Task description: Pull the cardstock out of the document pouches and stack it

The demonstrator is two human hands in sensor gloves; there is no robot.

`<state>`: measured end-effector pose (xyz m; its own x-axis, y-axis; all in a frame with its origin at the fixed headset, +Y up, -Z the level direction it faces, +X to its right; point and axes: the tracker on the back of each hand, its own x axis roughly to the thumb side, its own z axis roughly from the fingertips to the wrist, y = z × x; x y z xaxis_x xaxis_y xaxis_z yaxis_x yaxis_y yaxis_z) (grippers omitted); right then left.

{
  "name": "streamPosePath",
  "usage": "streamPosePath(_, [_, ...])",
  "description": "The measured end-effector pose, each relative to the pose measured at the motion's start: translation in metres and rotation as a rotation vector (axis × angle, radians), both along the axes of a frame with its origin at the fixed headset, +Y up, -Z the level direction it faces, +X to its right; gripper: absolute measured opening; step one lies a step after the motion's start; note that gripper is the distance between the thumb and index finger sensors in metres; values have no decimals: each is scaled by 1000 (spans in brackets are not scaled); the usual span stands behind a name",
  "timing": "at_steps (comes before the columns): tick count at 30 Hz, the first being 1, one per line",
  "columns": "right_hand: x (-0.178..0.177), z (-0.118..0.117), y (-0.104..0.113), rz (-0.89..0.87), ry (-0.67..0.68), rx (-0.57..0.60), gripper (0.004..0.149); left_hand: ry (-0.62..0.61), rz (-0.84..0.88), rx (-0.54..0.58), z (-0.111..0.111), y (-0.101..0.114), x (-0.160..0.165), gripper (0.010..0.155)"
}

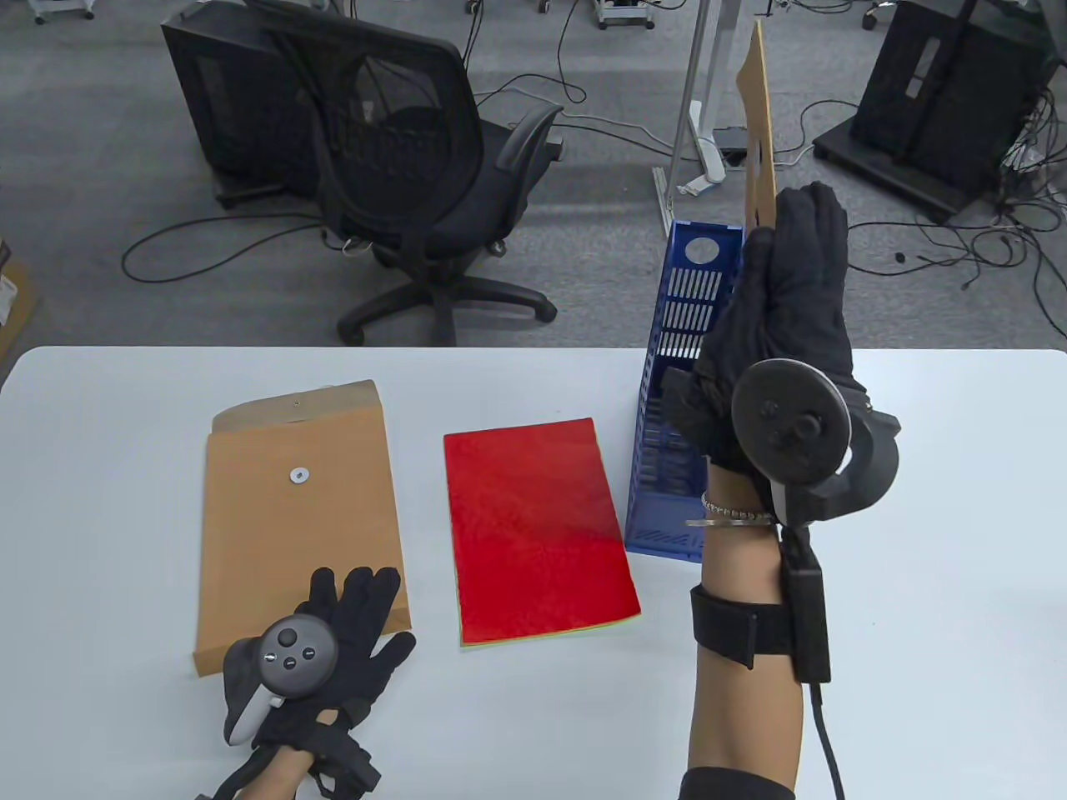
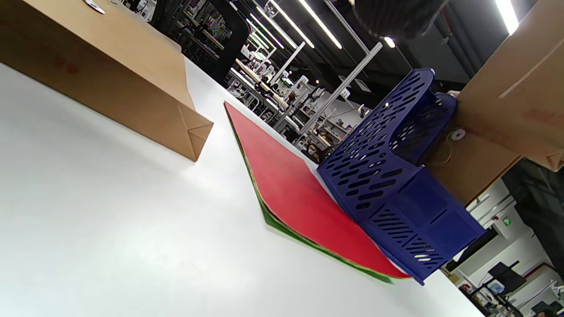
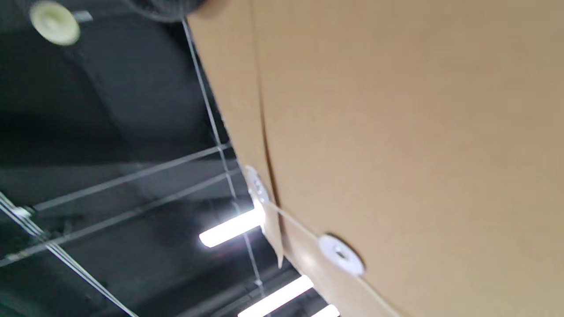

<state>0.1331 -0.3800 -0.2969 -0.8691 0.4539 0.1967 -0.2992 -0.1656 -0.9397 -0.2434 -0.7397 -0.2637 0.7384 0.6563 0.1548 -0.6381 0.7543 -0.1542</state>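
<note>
My right hand (image 1: pixel 788 275) grips a brown document pouch (image 1: pixel 757 125) and holds it upright, high above the blue file rack (image 1: pixel 667 433). The pouch fills the right wrist view (image 3: pixel 418 132), its string clasp discs showing, and appears at the right of the left wrist view (image 2: pixel 515 88). A second brown pouch (image 1: pixel 300 517) lies flat on the table at the left, also in the left wrist view (image 2: pixel 101 66). My left hand (image 1: pixel 350 617) rests on its lower right corner, fingers spread. A stack of cardstock (image 1: pixel 538 529) with a red top sheet lies between pouch and rack, with green edges below (image 2: pixel 304 193).
The white table (image 1: pixel 934 542) spans the lower part of the table view. The blue rack stands upright near the table's far edge, touching the cardstock stack's right side (image 2: pixel 396 185). A black office chair (image 1: pixel 417 167) and cables are on the floor beyond the table.
</note>
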Motion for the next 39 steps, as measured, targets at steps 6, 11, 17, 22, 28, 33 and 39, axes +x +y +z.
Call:
streamPosePath(6, [-10, 45, 22, 66, 53, 148, 45, -9, 189, 25, -7, 9, -10, 73])
streamPosePath(11, [-8, 44, 8, -89, 410, 29, 45, -83, 398, 45, -19, 25, -21, 83])
streamPosePath(17, [-7, 7, -58, -211, 781, -262, 44, -164, 609, 76, -35, 48, -31, 98])
streamPosePath(22, [-11, -21, -119, -317, 1099, -427, 43, -280, 740, 9, -50, 53, -33, 107])
streamPosePath(28, [-22, -35, -167, -415, 1225, -496, 43, -487, 892, -113, -60, 36, -11, 85])
streamPosePath(33, [-23, -43, -191, -448, 1150, -506, 47, -604, 956, -183, -59, 23, 1, 52])
streamPosePath(39, [-32, -12, -221, -153, 645, -342, 79, -429, 1039, -99, -57, 13, -6, 51])
